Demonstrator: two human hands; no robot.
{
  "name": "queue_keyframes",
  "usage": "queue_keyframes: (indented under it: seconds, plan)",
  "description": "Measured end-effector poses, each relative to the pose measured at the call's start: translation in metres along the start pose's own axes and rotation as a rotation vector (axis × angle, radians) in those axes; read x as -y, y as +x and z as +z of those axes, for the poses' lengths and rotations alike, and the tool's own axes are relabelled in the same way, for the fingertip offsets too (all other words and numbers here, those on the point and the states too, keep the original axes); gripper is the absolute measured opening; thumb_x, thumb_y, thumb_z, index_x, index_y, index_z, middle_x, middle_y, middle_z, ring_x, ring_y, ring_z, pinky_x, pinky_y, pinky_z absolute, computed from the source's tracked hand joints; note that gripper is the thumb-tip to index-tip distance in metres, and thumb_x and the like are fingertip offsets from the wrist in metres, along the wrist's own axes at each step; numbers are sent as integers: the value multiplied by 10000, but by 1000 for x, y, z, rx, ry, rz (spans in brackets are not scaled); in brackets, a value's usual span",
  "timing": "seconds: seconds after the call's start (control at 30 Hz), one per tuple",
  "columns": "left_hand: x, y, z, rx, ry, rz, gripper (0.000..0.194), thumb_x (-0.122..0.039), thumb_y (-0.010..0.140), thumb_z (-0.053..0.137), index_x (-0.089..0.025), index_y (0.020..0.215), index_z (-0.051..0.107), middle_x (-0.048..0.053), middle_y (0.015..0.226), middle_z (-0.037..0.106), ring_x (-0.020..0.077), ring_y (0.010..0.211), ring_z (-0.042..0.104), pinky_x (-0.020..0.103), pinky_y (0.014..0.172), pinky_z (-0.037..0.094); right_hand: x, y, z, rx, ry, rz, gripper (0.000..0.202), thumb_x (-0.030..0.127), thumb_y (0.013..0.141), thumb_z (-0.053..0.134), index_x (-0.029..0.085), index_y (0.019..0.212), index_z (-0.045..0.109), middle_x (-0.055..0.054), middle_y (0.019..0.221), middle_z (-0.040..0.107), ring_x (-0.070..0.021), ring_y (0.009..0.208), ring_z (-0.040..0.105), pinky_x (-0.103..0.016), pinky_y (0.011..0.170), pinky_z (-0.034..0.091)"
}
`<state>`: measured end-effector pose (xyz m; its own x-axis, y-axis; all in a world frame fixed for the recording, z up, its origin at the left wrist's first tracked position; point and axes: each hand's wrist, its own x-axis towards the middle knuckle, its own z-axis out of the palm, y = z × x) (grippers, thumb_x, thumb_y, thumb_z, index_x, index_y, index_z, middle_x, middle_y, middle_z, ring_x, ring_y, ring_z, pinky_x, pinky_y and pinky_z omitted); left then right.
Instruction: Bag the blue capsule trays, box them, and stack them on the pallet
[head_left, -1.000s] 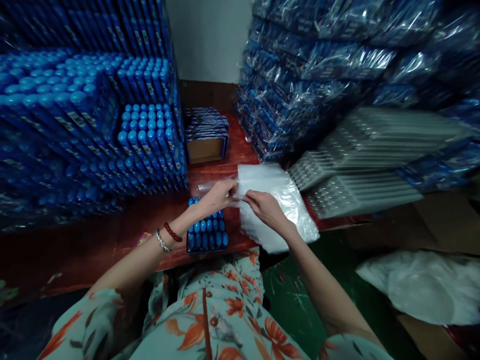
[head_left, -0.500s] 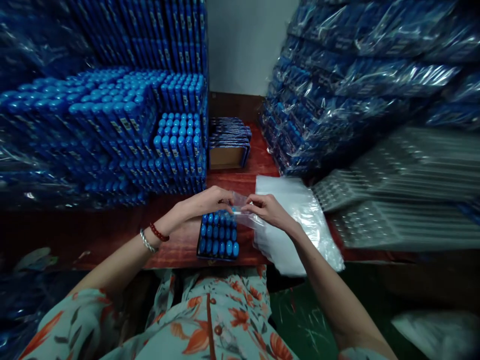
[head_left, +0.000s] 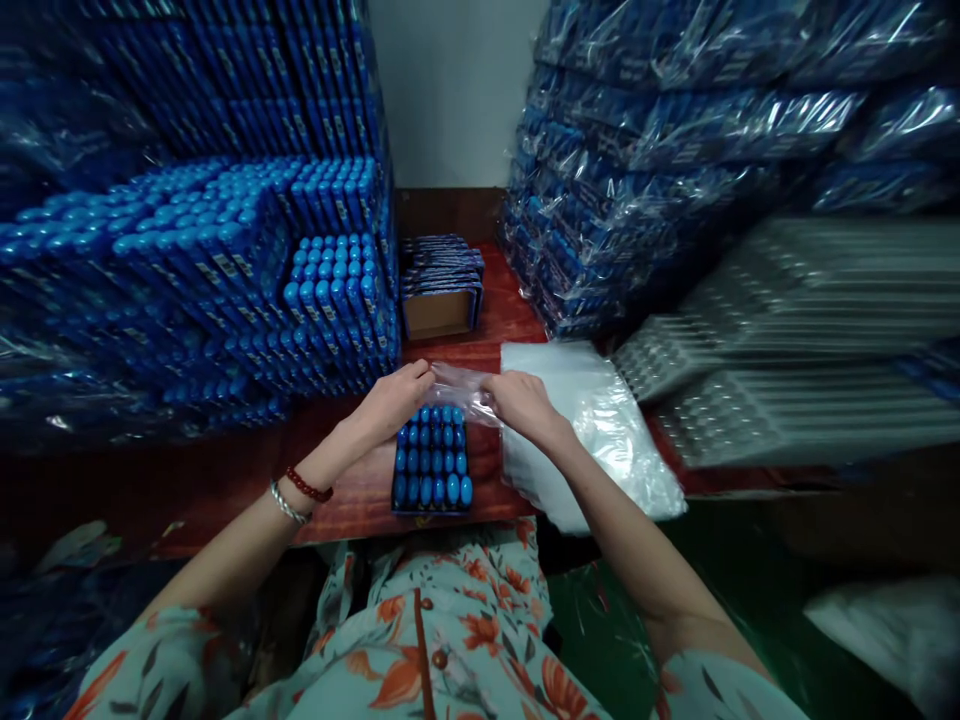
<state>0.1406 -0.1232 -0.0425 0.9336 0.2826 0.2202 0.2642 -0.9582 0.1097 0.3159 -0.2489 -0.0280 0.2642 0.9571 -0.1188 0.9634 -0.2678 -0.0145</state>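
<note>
A clear plastic bag [head_left: 459, 385] is stretched between my two hands. My left hand [head_left: 401, 395] pinches its left end, and my right hand [head_left: 519, 402] grips the right end with curled fingers. Just below the bag, a tray of blue, round-topped tubes [head_left: 433, 460] stands on the red table near its front edge. What the tubes are, I cannot make out. To the right lies a stack of flat clear plastic bags [head_left: 592, 430], partly covered by my right forearm.
Tall stacks of blue-topped packs [head_left: 330, 270] stand at the left. Flat blue cartons [head_left: 442, 285] sit at the back of the red table [head_left: 510, 300]. Film-wrapped blue packs [head_left: 600, 210] rise at the right, with grey ridged plastic trays [head_left: 795, 400] in front of them.
My hands have moved apart, pulling the bag out wide between them. The left hand has shifted left, off the tubes' back rows. The camera view has turned slightly.
</note>
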Motion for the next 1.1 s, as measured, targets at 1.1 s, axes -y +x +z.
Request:
queue_keyframes:
  seconds: [1.1]
  plan:
    - [17, -54, 134, -345, -803, -865, 68, -235, 857, 412, -200, 896, 458, 29, 746, 623, 172, 657, 611, 270, 647, 444, 28, 50, 143, -275, 742, 265, 345, 385, 877, 317, 192, 709, 548, -46, 686, 631, -178, 654, 598, -254, 619, 389]
